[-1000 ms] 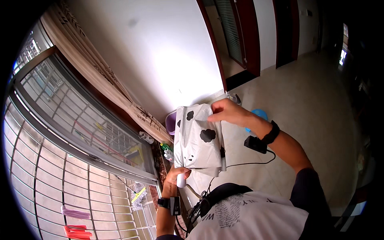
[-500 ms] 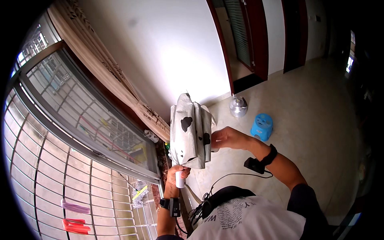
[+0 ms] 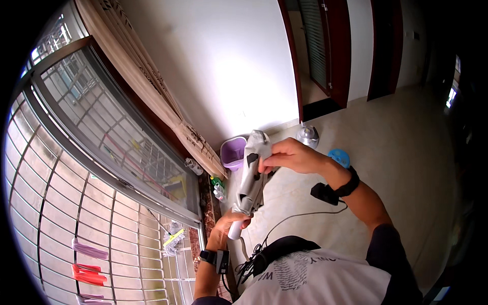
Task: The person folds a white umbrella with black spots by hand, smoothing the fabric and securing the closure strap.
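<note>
A pale grey folding umbrella (image 3: 249, 184) with black patches stands tilted in front of me, its canopy drawn into a narrow bundle. My left hand (image 3: 230, 222) is closed around its lower end, just above the white handle (image 3: 235, 232). Near the upper end, my right hand (image 3: 292, 155) has its fingers closed on the canopy cloth. Part of the fabric on that side is hidden behind the fingers.
A purple basin (image 3: 233, 147) stands by the wall beneath the curtain (image 3: 168, 109). Bottles (image 3: 218, 190) line the sill. Farther right are a shiny kettle (image 3: 308, 135) and a blue stool (image 3: 339, 156). A barred window (image 3: 91, 213) runs along my left.
The loosely spread canopy has been gathered into a slimmer bundle. My right hand has moved up and closed on the cloth. The purple basin now shows behind it.
</note>
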Demonstrator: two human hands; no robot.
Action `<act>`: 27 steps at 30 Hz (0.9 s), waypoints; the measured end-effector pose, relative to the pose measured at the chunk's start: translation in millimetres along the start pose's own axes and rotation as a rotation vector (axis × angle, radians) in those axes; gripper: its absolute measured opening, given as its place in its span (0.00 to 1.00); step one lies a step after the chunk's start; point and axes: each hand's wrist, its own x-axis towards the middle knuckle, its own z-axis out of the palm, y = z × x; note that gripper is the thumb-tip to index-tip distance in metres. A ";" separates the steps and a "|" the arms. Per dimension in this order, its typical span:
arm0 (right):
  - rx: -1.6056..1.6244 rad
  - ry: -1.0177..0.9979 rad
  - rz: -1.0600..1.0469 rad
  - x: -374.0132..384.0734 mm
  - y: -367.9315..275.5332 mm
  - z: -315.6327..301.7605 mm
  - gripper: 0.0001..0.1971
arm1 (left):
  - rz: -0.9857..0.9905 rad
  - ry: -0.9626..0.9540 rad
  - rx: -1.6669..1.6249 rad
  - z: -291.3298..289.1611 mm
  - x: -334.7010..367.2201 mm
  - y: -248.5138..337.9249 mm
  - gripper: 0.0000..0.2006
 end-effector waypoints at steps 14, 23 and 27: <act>-0.125 -0.033 0.486 49.3 115.9 -8.1 0.08 | -0.125 0.251 1.698 58.7 8.0 9.0 0.28; -0.332 0.268 -0.072 22.5 68.5 -4.8 0.15 | -0.179 0.039 0.050 24.5 6.4 -22.1 0.23; -0.243 0.605 0.019 -39.1 90.5 -37.5 0.15 | -0.160 -0.085 -0.283 14.9 14.1 -20.9 0.24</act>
